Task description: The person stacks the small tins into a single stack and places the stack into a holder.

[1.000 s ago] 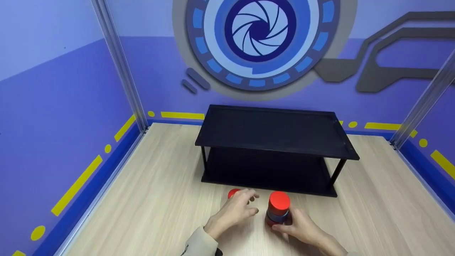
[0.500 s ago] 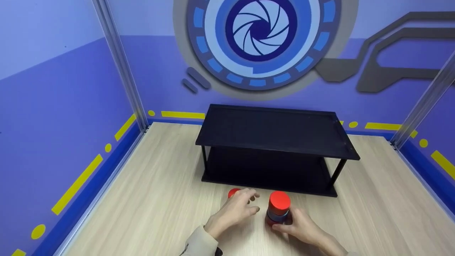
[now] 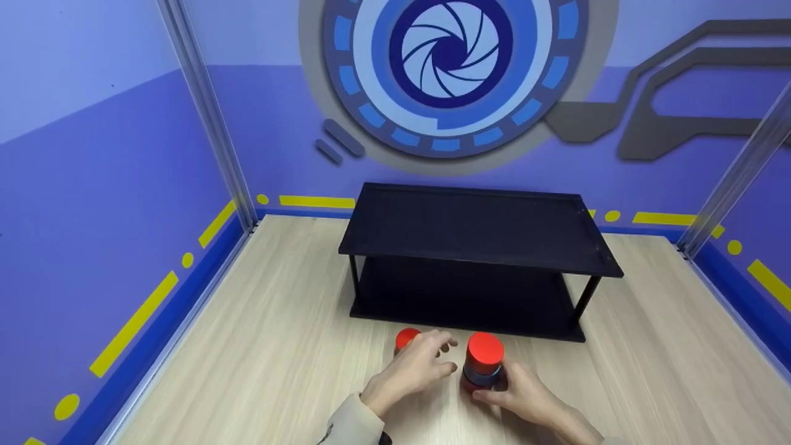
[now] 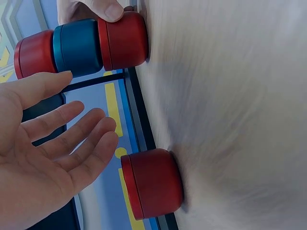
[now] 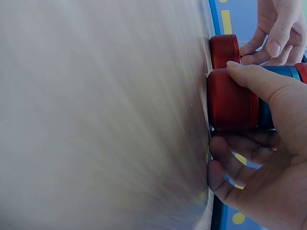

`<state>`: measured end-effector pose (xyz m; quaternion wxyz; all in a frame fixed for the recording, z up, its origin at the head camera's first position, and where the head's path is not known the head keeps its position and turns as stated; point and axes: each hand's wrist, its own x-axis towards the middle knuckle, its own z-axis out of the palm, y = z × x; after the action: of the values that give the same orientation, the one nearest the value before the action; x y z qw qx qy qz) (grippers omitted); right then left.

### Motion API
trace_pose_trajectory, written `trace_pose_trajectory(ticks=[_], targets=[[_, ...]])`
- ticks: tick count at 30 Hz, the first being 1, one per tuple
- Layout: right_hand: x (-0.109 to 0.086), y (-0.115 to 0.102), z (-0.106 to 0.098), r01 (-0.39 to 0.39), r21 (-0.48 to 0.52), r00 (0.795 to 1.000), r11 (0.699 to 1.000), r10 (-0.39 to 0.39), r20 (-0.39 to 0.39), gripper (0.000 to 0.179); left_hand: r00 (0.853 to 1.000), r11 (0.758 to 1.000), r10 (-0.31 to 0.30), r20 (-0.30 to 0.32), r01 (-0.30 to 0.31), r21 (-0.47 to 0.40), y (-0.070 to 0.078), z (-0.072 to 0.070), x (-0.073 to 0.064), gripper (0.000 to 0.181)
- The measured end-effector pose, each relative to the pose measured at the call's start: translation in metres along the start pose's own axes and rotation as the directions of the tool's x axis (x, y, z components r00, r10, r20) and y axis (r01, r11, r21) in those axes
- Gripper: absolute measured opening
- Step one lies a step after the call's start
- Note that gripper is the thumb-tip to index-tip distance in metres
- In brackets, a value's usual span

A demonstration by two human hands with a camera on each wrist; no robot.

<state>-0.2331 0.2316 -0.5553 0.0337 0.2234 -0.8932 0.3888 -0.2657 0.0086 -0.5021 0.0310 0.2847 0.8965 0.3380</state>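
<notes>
Three small round tins stand in an upright stack on the table: a red bottom tin (image 5: pixel 232 103), a blue middle tin (image 4: pixel 79 47) and a red top tin (image 3: pixel 485 352). My right hand (image 3: pixel 530 397) holds the bottom tin from the right, thumb on its near side and fingers around the far side. To the left of the stack, my left hand (image 3: pixel 415 366) is held over the table, fingers loosely bent and nothing in them. Just beyond it a single red tin (image 4: pixel 154 184) stands on the table, partly hidden by that hand in the head view.
A black two-level rack (image 3: pixel 482 228) stands right behind the tins, with its lower shelf (image 3: pixel 457 296) close to them. Blue printed walls with metal corner posts (image 3: pixel 213 117) enclose the wooden table (image 3: pixel 266 346) at the back and sides.
My left hand has shifted slightly to the right, toward the stack, uncovering more of the single red tin. My right hand and the stack have not moved.
</notes>
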Motion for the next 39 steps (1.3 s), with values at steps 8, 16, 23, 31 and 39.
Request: trace_pose_trajectory(ticks=[8,16,23,31,39], targets=[[0.001,0.001,0.0,-0.019,-0.004,1.0,1.0,0.019,0.009,0.048,1.0,1.0,-0.001,0.001,0.001,0.012,0.001,0.002,0.0,0.033],[0.0,0.001,0.0,-0.035,-0.015,0.999,0.999,0.035,-0.017,0.051,1.0,1.0,0.012,0.013,-0.012,0.012,0.004,0.004,0.001,0.034],[0.0,0.0,0.002,-0.028,-0.049,0.999,0.998,0.027,-0.033,0.051,1.0,1.0,0.006,0.023,-0.006,-0.002,0.003,0.004,0.001,0.035],[0.0,0.0,0.001,-0.039,-0.048,0.998,0.998,0.036,-0.049,0.052,1.0,1.0,0.005,0.021,-0.005,-0.002,0.008,0.001,0.002,0.034],[0.001,0.0,0.002,-0.041,-0.055,0.999,0.998,0.039,-0.032,0.056,1.0,1.0,0.023,0.021,-0.023,0.009,0.012,0.003,0.004,0.036]])
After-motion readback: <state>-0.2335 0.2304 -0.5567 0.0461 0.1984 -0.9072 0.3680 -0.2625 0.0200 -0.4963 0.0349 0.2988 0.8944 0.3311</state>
